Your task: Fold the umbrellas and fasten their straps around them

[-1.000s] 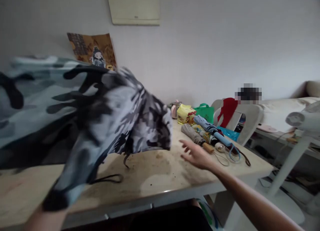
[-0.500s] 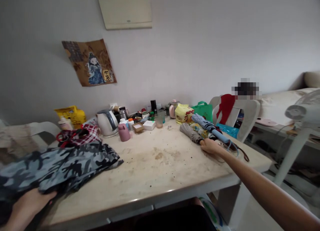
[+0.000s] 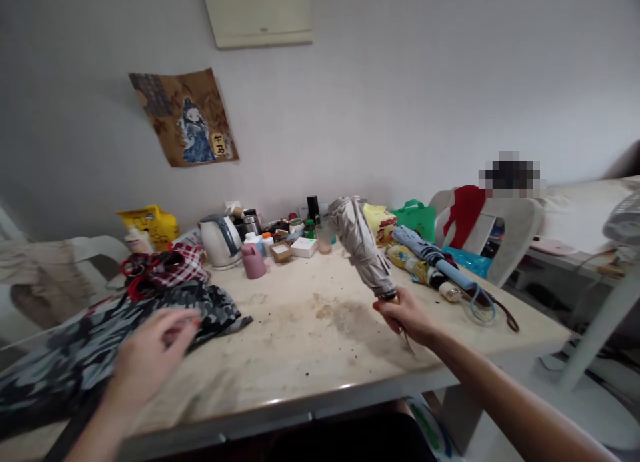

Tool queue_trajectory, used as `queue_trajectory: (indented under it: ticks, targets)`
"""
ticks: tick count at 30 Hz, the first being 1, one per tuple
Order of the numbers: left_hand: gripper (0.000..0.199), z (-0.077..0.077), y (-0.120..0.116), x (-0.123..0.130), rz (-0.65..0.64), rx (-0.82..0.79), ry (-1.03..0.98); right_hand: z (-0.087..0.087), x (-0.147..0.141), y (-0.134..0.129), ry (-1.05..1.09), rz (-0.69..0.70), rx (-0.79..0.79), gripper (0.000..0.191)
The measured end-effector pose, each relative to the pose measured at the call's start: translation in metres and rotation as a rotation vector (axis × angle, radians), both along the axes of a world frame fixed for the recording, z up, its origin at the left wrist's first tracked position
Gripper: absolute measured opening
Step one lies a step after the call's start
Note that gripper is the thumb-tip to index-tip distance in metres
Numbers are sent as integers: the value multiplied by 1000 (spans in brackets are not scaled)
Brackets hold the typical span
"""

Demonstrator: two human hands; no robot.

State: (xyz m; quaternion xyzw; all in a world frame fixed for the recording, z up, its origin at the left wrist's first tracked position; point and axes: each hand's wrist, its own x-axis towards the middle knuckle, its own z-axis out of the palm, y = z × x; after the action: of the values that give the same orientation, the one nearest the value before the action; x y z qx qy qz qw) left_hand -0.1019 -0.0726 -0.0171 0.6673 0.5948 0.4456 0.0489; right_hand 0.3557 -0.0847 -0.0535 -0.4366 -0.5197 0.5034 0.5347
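Observation:
A folded grey umbrella (image 3: 361,245) rises tilted above the table, its canopy toward the wall. My right hand (image 3: 407,315) is closed round its handle end. Over the camouflage-patterned cloth (image 3: 65,355) at the left hovers my left hand (image 3: 153,349), slightly blurred, with thumb and fingers apart and nothing between them. To the right lie a folded blue umbrella (image 3: 430,254) and a yellow patterned umbrella (image 3: 407,262) with a pale handle.
Along the wall side stand a white kettle (image 3: 217,245), a pink jug (image 3: 253,261), small boxes, bottles and bags. A red plaid bundle (image 3: 185,262) lies behind the camouflage cloth. At the right are a white chair (image 3: 520,215), a fan (image 3: 625,222) and a person's pixelated head.
My right hand has lifted the grey umbrella off the table and brought it left, away from the others. My left hand has let go of the camouflage cloth and moved up and right.

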Motion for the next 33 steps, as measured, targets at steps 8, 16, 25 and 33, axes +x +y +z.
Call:
queue_trajectory:
  ticks: [8,16,25,33]
  targets:
    - [58,-11,5,164,-709,-191,-394,-15,-73,-34,191,520,-165,37]
    - [50,8,-17,183,-761,-146,-605,2,-45,-18,-1011,-275,282,13]
    - [33,48,-43,138,-1048,-12,-1022,26,-45,3,78,85,-106,34]
    - [40,-13,-22,108,-648,-386,-939,46,-31,5,362,198,-169,41]
